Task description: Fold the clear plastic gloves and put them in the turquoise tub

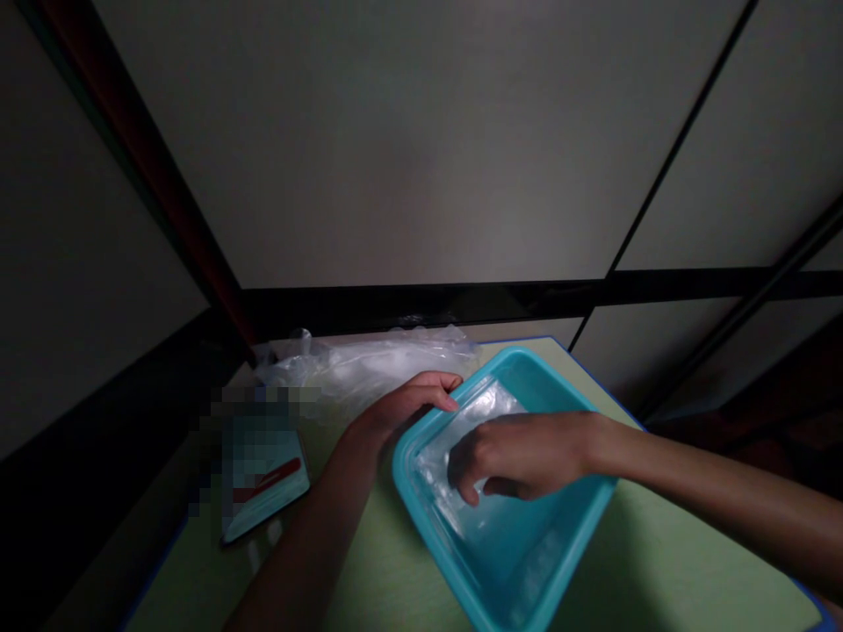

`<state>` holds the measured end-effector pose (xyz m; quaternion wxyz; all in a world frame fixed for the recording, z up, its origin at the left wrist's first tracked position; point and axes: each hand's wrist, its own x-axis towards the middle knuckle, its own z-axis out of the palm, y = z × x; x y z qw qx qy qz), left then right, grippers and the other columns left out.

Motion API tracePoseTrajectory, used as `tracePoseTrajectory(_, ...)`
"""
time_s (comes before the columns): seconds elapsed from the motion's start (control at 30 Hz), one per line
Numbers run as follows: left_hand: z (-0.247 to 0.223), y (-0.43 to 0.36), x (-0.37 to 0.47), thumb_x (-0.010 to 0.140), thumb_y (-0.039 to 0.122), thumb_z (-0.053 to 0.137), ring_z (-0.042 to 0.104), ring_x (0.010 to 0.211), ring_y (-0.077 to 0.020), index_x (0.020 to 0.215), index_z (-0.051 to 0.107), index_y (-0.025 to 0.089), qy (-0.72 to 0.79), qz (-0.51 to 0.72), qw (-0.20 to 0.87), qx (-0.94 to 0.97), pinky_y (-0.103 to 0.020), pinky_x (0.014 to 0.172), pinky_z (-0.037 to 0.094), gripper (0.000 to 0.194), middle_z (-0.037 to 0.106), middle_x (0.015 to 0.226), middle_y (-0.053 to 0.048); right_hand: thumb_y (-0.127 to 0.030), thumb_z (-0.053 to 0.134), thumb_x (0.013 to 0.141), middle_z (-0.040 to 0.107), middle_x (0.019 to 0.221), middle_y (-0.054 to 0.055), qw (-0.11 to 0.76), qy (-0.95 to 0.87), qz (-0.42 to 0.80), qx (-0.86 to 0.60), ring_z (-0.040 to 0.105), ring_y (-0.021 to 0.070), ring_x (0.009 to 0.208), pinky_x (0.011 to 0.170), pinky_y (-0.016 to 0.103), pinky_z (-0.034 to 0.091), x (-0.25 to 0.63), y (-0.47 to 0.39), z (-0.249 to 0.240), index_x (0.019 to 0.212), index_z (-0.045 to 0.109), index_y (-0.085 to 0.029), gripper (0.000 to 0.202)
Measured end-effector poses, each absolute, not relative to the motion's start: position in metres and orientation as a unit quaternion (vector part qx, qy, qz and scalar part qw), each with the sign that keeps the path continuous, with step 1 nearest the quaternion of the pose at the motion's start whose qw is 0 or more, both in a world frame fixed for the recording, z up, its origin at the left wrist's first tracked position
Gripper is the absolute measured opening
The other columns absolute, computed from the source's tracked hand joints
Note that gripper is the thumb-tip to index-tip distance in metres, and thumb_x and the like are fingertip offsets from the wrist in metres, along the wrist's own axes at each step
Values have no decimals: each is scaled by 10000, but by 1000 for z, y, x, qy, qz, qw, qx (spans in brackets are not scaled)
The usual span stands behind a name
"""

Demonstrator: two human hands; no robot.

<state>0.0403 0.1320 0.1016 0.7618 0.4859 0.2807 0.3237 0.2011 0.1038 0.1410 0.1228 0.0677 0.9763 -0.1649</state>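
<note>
The tub [540,540] is grasped at its far left rim by the left hand [418,397]. The right hand [507,456] is seen inside, its grip unclear.

A turquoise rectangular basin [507,557] sits on the green table [388,570].

Basin [527,535] at the table [382,562], right hand [510,455] within, left hand [418,395] at its left rim; plastic sheeting [369,369] behind, left; panels [421,158] behind the table.
</note>
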Motion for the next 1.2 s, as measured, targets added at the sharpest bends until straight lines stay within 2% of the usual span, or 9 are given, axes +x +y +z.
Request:
tracePoseTrajectory(0.17, 101, 135, 41, 482, 143, 573, 493, 463, -109, 529, 521, 148, 281, 316, 759, 496, -201, 464, 350, 71, 481, 471, 37, -66, 469, 811, 576, 855, 53, 59, 994, -53, 78, 529, 169, 789, 622, 254, 371, 202, 101, 127, 791, 632, -150, 185)
tracePoseTrajectory(0.3, 102, 135, 40, 499, 125, 569, 513, 497, -125, 544, 527, 150, 284, 316, 756, 498, -210, 484, 358, 66, 486, 479, 37, -62, 482, 786, 555, 860, 40, 75, 992, -12, 96, 510, 142, 652, 489, 256, 301, 200, 97, 123, 810, 614, -158, 165)
tracePoseTrajectory(0.4, 101, 134, 40, 509, 117, 568, 528, 519, -134, 559, 535, 146, 285, 316, 757, 496, -212, 497, 365, 66, 494, 488, 34, -46, 470, 776, 563, 866, 46, 98, 989, -11, 113, 513, 131, 605, 459, 250, 278, 198, 95, 121, 860, 595, -145, 181)
tracePoseTrajectory(0.53, 99, 134, 41, 516, 114, 568, 530, 518, -132, 569, 540, 144, 282, 318, 760, 492, -214, 507, 372, 66, 504, 497, 32, -38, 473, 769, 580, 927, 71, 132, 981, -47, 133, 557, 154, 667, 481, 243, 318, 199, 96, 117, 961, 580, -141, 242)
tracePoseTrajectory(0.67, 97, 137, 41, 509, 106, 568, 539, 525, -140, 569, 547, 142, 281, 322, 764, 484, -224, 524, 385, 73, 514, 498, 28, -17, 480, 768, 582, 985, 88, 140, 975, -110, 133, 576, 176, 770, 571, 242, 394, 204, 101, 121, 1013, 576, -141, 291)
tracePoseTrajectory(0.8, 95, 141, 42, 507, 109, 568, 542, 511, -146, 573, 560, 136, 282, 325, 769, 473, -238, 529, 396, 72, 525, 491, 22, -28, 455, 814, 607, 925, 90, 107, 967, -173, 153, 574, 169, 825, 698, 241, 428, 211, 107, 136, 972, 593, -107, 224)
tracePoseTrajectory(0.9, 92, 144, 45, 514, 117, 563, 534, 485, -141, 574, 562, 134, 284, 336, 771, 461, -244, 525, 399, 63, 518, 474, 23, -39, 440, 831, 621, 903, 86, 81, 960, -195, 185, 576, 168, 837, 736, 248, 429, 222, 111, 146, 931, 604, -100, 201)
tracePoseTrajectory(1.1, 80, 146, 61, 526, 149, 558, 498, 450, -118, 582, 561, 143, 310, 404, 753, 416, -229, 488, 377, 57, 532, 493, 18, -104, 430, 854, 622, 918, 73, -11, 941, -139, 308, 574, 179, 850, 739, 288, 435, 266, 118, 148, 940, 591, -137, 186)
tracePoseTrajectory(1.2, 75, 145, 71, 533, 161, 560, 492, 452, -116, 597, 554, 149, 326, 435, 741, 394, -224, 475, 366, 65, 536, 512, 19, -150, 413, 876, 624, 891, 78, -26, 926, -120, 358, 579, 178, 817, 721, 297, 440, 290, 119, 144, 921, 597, -135, 191)
